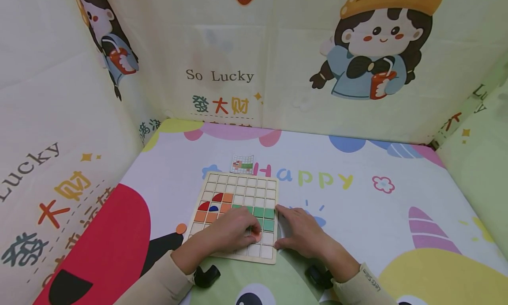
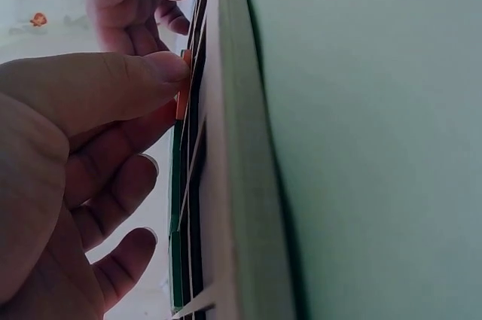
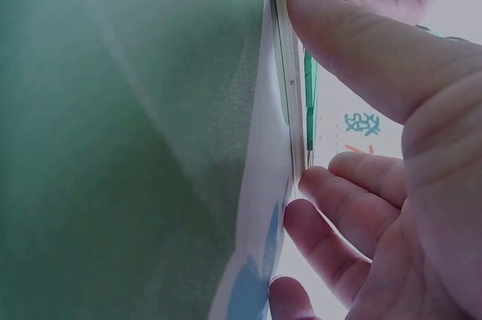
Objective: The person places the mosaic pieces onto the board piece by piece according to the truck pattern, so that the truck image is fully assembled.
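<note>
My left hand (image 1: 232, 227) is over the lower right part of a wooden grid board (image 1: 202, 188), pinching an orange tile (image 2: 183, 86) between thumb and forefinger. Seen from the left wrist, the tile stands right at the board's surface, and the other fingers are loosely bent. At the board's right edge rests my right hand (image 1: 303, 232), its thumb and fingertips touching the rim. Green tiles (image 1: 268, 213) fill squares on the right side, some hidden behind the left hand. On the left are orange tiles (image 1: 200, 216), red quarter-round tiles (image 1: 218, 197) and a blue half-round tile (image 1: 213, 208).
A small picture card (image 1: 242, 164) with a coloured grid pattern lies just behind the board. One round orange piece (image 1: 181, 228) sits on the printed tablecloth (image 1: 357, 225) to the board's left. Printed cloth walls (image 1: 166, 58) enclose the back and sides.
</note>
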A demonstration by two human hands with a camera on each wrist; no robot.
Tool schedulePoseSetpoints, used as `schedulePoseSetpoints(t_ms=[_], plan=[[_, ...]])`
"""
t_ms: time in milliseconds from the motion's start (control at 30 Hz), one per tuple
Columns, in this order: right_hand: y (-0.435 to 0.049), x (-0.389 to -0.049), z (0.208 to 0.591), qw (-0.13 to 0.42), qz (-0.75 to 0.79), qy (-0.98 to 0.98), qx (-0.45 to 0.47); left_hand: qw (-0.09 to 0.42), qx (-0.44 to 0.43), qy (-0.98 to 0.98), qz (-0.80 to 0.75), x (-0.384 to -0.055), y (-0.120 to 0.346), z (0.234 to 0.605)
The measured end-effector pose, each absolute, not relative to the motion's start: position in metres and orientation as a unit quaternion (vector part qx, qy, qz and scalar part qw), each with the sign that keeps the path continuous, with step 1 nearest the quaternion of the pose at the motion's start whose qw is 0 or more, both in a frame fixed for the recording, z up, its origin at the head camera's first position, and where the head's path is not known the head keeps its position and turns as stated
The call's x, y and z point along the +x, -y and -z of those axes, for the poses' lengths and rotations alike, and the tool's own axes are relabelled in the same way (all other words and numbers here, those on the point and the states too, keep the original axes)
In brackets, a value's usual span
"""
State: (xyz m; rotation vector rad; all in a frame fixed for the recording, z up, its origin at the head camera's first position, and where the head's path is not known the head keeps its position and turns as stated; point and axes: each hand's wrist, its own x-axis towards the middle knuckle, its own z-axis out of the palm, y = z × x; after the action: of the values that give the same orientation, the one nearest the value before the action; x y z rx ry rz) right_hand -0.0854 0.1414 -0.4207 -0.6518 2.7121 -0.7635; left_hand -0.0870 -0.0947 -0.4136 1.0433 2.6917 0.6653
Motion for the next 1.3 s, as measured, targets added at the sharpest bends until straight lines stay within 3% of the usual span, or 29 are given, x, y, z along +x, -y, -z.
schedulePoseSetpoints(t_ms=[700, 1300], plan=[[-0.141, -0.086, 0.422, 0.124, 0.251, -0.933, -0.225, 0.119, 0.334, -0.897, -0.263, -0.088, 0.101, 0.416], [-0.141, -0.086, 0.423, 0.123, 0.254, -0.934, -0.219, 0.08, 0.292, -0.902, -0.308, -0.087, 0.14, 0.412]])
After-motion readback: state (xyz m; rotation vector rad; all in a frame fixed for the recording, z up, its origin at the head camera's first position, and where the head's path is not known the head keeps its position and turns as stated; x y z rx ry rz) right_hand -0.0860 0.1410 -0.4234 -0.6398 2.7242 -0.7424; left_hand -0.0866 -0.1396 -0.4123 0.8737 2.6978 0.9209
